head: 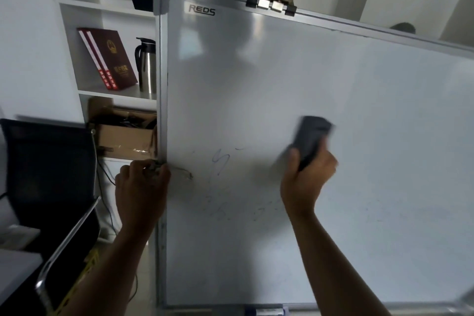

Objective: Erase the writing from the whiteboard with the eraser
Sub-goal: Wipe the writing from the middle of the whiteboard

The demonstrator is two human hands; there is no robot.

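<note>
Right hand (pixel 307 177) grips the eraser (pixel 311 140) against the whiteboard (pixel 359 136); left hand (pixel 139 185) clutches the board's left edge beside faint writing (pixel 218 161).

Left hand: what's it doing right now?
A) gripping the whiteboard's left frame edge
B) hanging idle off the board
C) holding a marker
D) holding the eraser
A: the left hand is curled round the left frame of the whiteboard, while the right hand holds the eraser.
</note>
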